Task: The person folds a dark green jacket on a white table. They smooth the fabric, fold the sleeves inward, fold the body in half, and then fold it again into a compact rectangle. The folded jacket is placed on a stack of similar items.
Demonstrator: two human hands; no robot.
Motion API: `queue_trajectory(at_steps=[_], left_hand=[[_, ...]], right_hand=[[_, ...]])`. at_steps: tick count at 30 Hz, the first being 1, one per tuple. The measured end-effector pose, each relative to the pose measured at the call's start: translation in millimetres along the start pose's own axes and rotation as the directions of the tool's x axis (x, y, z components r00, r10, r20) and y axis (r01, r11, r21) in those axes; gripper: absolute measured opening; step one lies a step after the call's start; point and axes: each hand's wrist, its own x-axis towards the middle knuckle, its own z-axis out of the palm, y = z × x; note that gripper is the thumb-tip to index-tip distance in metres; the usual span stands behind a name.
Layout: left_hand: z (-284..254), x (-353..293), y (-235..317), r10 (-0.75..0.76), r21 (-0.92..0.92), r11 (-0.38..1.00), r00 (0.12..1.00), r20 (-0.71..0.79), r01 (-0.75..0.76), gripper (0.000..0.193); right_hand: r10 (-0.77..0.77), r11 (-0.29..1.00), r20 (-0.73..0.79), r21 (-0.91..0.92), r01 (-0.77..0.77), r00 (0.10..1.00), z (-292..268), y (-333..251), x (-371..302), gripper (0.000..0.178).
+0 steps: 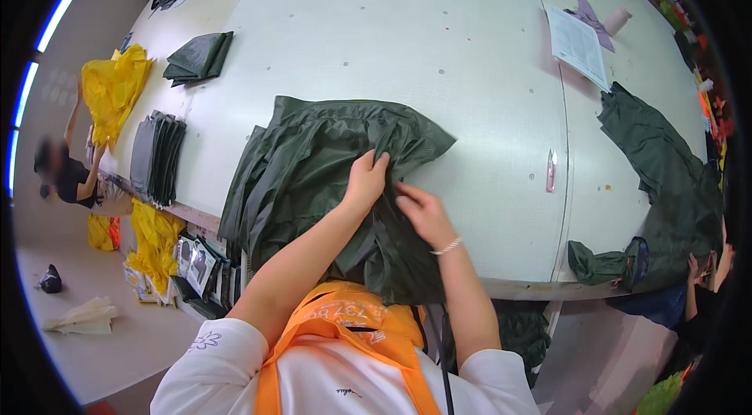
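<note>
A dark green, shiny waterproof garment (313, 144) lies in a layered, folded heap at the near edge of the white table, with gathered creases along its far side. My left hand (366, 182) is closed on a bunched fold of it, thumb on top. Just to the right, my right hand (427, 217) is at the garment's loose right part, fingers half bent and apart, a little blurred. The near end of the cloth hangs over the table edge against my orange apron (337, 313).
Pink-handled thread snips (551, 172) lie to the right, below a paper sheet (577, 47). Folded green pieces (200, 58) and a dark stack (158, 156) sit left. A person (74, 180) handles yellow cloth (113, 90); more green garments (666, 156) are far right, beside another person's hand.
</note>
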Motion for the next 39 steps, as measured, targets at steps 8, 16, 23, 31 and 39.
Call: queue_trajectory(at_steps=[8,16,23,31,39], left_hand=[[-97,-189,95,0.187,-0.037,0.969,0.626,0.757,-0.245,0.026],[-215,-290,60,0.361,-0.378,0.926,0.283,0.889,0.005,0.027],[-257,-352,-53,0.118,0.257,0.849,0.639,0.760,-0.462,0.058],[-287,-343,13,0.364,0.393,0.724,0.798,0.481,-0.567,0.047],[-323,-146,240,0.872,0.879,0.155,0.481,0.092,-0.450,0.056]], right_hand=[[-0.281,0.910,0.100,-0.288,0.298,0.954,-6,68,-22,0.030],[-0.202,0.817,0.262,-0.486,0.310,0.944,94,55,-143,0.026],[-0.131,0.433,-0.405,-0.845,-0.315,0.905,67,-22,-394,0.019],[-0.354,0.566,-0.360,-0.817,-0.108,0.863,161,-173,-386,0.033],[-0.632,0.771,-0.367,-0.381,0.510,0.682,152,-387,-118,0.038]])
